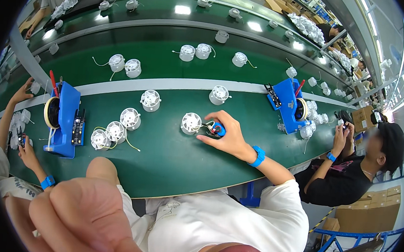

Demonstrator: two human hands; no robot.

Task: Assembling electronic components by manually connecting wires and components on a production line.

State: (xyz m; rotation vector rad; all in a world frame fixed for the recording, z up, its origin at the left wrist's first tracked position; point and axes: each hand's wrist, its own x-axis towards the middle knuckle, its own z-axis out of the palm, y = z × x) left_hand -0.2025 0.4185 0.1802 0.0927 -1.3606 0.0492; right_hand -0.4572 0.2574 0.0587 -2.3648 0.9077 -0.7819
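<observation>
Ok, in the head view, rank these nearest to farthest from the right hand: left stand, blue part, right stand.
1. Blue part: within the right hand's curl.
2. Right stand: to the hand's right.
3. Left stand: far to the hand's left.

A smooth, low-sheen finish is noted on the green bench [175, 171]. Glossy reflections of the lamps are shown by the green upper surface [161, 8]. The pale rail [167, 83] is judged to be metal, evenly matt. Hard white plastic is presented by the round housings [191, 124]. The tool stands [65, 137] are formed in smooth blue plastic. A smooth blue skin is observed on the cylinder [218, 129]. Soft, matt, creased cloth is recorded for the white shirt [232, 222], matt brown cardboard for the boxes [369, 210].
</observation>
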